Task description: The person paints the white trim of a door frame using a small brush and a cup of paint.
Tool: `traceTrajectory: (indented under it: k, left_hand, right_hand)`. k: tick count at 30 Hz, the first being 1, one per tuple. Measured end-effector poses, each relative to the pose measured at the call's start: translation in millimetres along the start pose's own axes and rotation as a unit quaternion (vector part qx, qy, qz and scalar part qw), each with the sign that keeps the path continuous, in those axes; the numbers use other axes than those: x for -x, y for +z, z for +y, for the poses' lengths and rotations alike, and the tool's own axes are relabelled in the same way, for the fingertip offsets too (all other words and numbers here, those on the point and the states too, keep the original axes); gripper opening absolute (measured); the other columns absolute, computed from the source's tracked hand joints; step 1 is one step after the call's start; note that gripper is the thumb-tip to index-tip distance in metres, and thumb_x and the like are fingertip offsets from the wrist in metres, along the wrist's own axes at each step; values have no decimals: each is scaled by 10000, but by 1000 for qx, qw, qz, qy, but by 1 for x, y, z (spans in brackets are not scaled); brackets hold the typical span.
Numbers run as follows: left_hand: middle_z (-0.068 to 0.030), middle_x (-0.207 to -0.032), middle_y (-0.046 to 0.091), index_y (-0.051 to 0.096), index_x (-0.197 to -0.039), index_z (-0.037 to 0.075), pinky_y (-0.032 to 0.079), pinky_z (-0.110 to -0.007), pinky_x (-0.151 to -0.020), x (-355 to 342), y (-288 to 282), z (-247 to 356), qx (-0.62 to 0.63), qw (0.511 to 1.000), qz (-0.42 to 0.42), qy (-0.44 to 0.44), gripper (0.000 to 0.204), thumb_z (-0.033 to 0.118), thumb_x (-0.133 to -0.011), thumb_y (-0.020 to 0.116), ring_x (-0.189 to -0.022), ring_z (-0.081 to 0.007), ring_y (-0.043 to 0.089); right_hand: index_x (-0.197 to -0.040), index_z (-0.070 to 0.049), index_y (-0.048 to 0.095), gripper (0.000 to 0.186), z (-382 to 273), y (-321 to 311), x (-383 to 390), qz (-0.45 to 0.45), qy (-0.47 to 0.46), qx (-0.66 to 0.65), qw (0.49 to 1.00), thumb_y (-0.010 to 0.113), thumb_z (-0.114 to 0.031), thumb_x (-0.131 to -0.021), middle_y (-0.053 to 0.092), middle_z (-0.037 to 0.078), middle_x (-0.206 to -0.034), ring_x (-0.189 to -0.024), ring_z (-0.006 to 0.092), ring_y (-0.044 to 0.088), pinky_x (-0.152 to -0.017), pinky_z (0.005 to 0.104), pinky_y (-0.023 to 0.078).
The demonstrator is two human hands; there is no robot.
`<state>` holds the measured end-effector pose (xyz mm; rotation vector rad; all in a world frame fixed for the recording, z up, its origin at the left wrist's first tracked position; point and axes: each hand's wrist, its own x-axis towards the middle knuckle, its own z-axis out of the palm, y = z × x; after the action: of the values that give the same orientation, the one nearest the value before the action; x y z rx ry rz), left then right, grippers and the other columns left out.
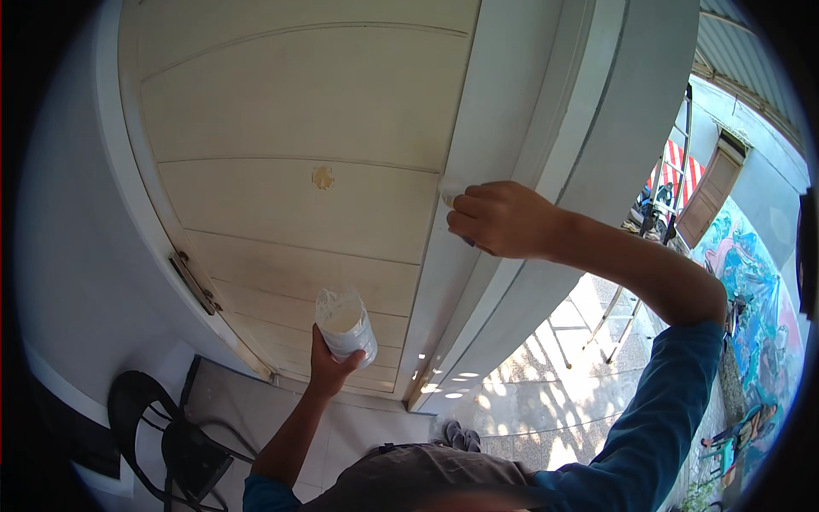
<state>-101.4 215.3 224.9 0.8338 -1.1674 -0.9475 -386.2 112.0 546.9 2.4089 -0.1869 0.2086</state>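
Left hand [333, 363] is gripping the open-topped white container [348, 343] before the cream door [307, 94], while the right hand [503, 219] is pinching a small pale piece [449, 193] by the white frame [505, 94]; careless tilting could spill the container's pale contents [343, 319].

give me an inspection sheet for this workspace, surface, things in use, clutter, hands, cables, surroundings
surface: cream panelled door with a rough tan patch
things in use: white container, open-topped; pale item, mostly hidden
clutter: black chair, dark footwear on the floor
hands: left hand holds the container; right hand has curled fingers around the pale item near the door's right edge
cables: none clearly identifiable; dark curved lengths by the chair could be its frame
surroundings: ladder and colourful mural outside
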Motion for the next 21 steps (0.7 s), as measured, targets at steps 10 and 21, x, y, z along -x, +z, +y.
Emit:
traceTrajectory:
  k: [10,21]
  left_hand:
    - [-127,-1368,482,305,-1462,65,453,-436,-1081,4,4,6,-21,999,-19,17,886,104,-762,846,-1277,-249,527]
    - [-125,-1372,479,296,-1470,67,450,-445,-1089,15,-3,0,-6,999,-36,-10,889,84,-764,837,-1283,-251,524]
  right_hand:
    - [-980,-20,703,135,95,-123,-27,226,194,113,948,745,-135,-922,719,112,-871,-715,224,710,-657,329,578]
    - [-893,-32,629,95,-70,70,36,32,24,-6,999,699,-82,-854,595,83,-778,-718,220,655,-664,346,597]
